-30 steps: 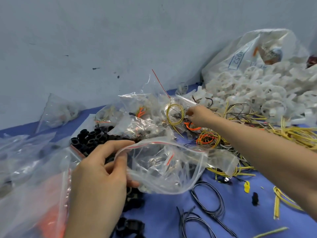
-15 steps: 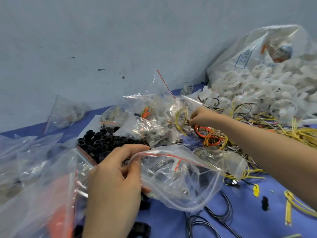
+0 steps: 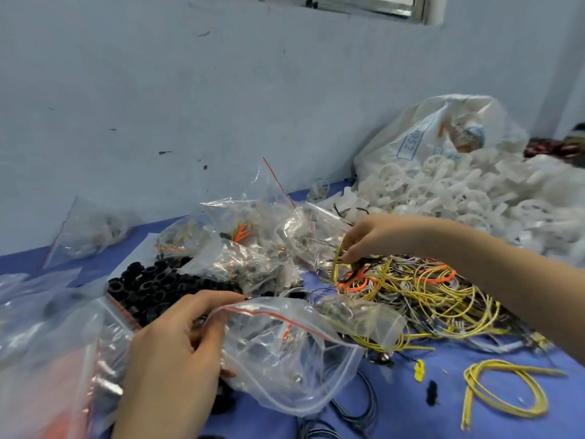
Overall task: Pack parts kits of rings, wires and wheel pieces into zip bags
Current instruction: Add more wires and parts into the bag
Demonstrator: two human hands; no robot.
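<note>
Right hand (image 3: 378, 236) has shifted into the wire tangle (image 3: 424, 291), pinching strands.

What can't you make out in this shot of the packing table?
Head view only:
- Whether the right hand grips a wire: it dips into the wire tangle.
- What is in the zip bag that the left hand holds: crumpled, glaring plastic.
- The white sack's print beyond "1952": folded and blurred.
- The bags at left: cut by the frame edge.
</note>
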